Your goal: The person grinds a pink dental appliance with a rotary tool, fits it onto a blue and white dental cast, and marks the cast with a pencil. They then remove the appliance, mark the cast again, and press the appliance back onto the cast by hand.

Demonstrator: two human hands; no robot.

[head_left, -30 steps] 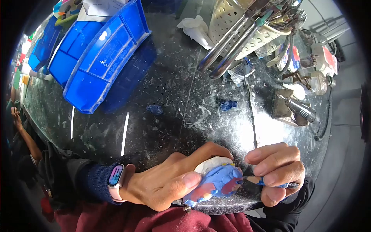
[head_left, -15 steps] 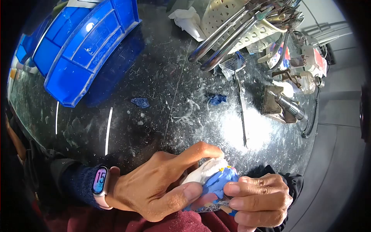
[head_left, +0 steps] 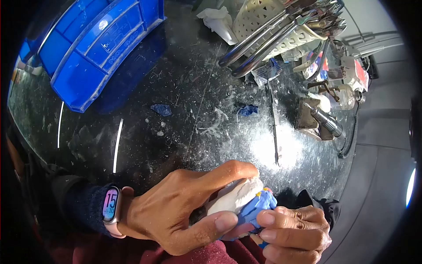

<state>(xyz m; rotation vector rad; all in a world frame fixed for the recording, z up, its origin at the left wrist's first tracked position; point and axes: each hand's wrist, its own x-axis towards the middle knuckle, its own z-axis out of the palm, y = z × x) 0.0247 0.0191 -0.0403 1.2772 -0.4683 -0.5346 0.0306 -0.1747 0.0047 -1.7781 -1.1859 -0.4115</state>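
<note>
My left hand (head_left: 184, 209), with a watch on its wrist, wraps round a white plaster cast (head_left: 234, 199), index finger over its top and thumb along its near side. Blue wax-like material (head_left: 257, 209) covers the cast's right side, with small yellow and pink spots along its upper edge. My right hand (head_left: 299, 233) is closed, its fingertips pressed to the blue side. The cast's underside and part of the right fingers' grip are hidden. Beyond the hands, two small blue scraps (head_left: 161, 109) lie apart on the dark table (head_left: 184, 141).
Blue plastic bins (head_left: 105, 48) stand at the back left. A cream perforated basket (head_left: 250, 17) full of metal tools is at the back right. A thin metal tool (head_left: 275, 123) lies under the bright light spot. A dark ridged handpiece (head_left: 327, 122) rests at the right, near a jar (head_left: 347, 97).
Both hands keep hold of the cast, which is tipped slightly and sits a little further right. The camera view has shifted a little.
</note>
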